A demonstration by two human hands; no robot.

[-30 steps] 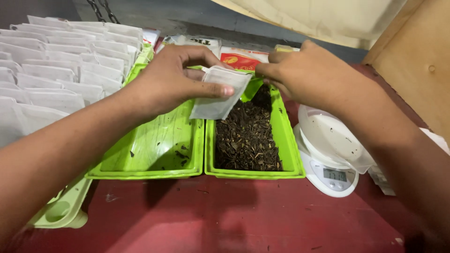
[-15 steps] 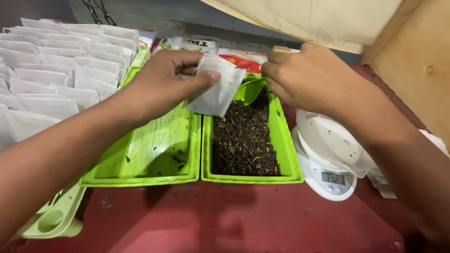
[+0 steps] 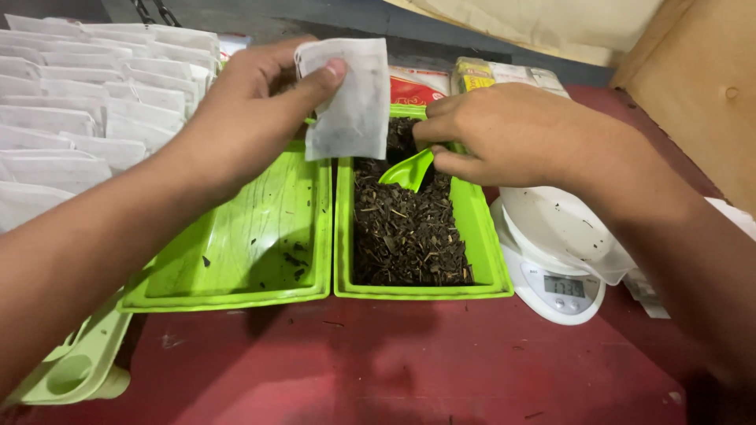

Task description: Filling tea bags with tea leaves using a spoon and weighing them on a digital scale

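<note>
My left hand (image 3: 244, 118) pinches a small white paper sachet (image 3: 350, 98) by its top, holding it upright above the seam between two green trays. My right hand (image 3: 504, 134) grips a small green scoop (image 3: 409, 168) whose tip rests in the dark dried loose leaves (image 3: 405, 228) that fill the right green tray (image 3: 484, 244). The left green tray (image 3: 236, 252) holds only a few dark crumbs.
Rows of flat white sachets (image 3: 71, 118) lie at the left. A white digital kitchen scale (image 3: 555, 260) with a clear bowl stands right of the trays. Red and yellow packets (image 3: 441, 79) lie behind them. A pale green holder (image 3: 67, 370) sits at the lower left on the red tabletop (image 3: 409, 362).
My left hand has lifted the sachet up and turned it upright. My right hand has left the sachet and now holds the green scoop in the leaves.
</note>
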